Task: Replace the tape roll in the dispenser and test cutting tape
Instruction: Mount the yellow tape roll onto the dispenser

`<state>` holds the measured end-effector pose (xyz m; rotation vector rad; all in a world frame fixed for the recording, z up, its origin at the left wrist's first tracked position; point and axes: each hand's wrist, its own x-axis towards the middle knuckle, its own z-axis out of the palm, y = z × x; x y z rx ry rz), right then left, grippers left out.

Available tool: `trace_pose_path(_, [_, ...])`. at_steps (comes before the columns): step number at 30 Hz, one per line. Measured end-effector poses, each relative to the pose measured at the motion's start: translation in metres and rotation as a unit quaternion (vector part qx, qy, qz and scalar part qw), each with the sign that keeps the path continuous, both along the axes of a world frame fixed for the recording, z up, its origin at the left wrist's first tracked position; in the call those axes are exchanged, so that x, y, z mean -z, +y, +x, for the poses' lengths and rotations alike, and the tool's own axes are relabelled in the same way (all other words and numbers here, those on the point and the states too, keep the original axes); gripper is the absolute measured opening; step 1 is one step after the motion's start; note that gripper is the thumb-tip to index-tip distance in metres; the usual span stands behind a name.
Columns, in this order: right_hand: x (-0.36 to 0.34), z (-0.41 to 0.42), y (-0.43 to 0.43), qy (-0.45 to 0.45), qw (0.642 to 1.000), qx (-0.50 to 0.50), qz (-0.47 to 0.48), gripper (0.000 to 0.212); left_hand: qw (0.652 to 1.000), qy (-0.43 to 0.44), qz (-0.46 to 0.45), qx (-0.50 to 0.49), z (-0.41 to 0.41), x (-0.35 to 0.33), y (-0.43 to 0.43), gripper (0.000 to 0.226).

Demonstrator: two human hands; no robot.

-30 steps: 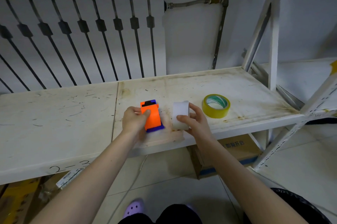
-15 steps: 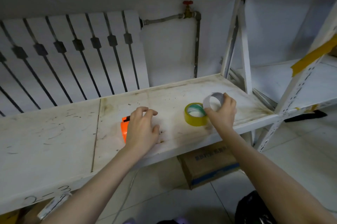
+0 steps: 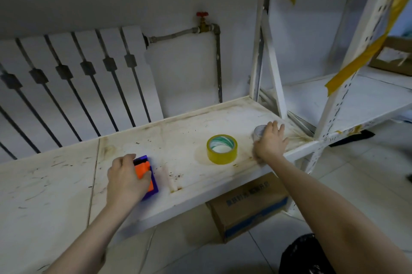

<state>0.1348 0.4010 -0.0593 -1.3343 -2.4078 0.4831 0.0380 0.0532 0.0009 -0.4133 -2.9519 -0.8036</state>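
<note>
An orange and purple tape dispenser (image 3: 146, 175) lies flat on the stained white shelf (image 3: 182, 140), and my left hand (image 3: 126, 181) grips it from the left with fingers curled over it. A yellow tape roll (image 3: 221, 149) lies flat near the shelf's front edge, untouched. Right of it, my right hand (image 3: 270, 141) rests over a pale, nearly empty tape core (image 3: 258, 132) at the shelf's right end, mostly hiding it. The core touches the shelf surface.
A white radiator (image 3: 73, 86) and a pipe with a red valve (image 3: 202, 15) stand behind the shelf. White rack posts (image 3: 269, 57) rise at the right, one wrapped in yellow tape. A cardboard box (image 3: 249, 204) sits on the floor under the shelf.
My right hand has carried the pale core from beside the dispenser, past the yellow roll, down to the shelf's right end. My left hand has stayed on the dispenser. The view has swung right.
</note>
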Motion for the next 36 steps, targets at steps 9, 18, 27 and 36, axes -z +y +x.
trace_pose_path(9, [-0.015,-0.018,-0.103,-0.008,0.954,-0.29,0.076,0.042,0.983,-0.108,0.13,-0.078,0.002,0.007,-0.01,0.061])
trace_pose_path(18, [-0.004,-0.026,-0.112,-0.096,0.965,-0.218,0.105,0.018,0.917,-0.237,0.31,-0.083,0.009,-0.004,-0.02,0.029])
trace_pose_path(27, [-0.028,-0.015,-0.154,0.149,0.951,-0.262,-0.065,0.018,0.835,-0.284,0.464,-0.08,0.015,-0.016,-0.032,0.018])
trace_pose_path(36, [-0.086,0.008,-0.237,0.392,0.82,-0.264,-0.324,0.015,0.831,-0.242,0.499,0.045,0.036,-0.037,-0.059,0.014])
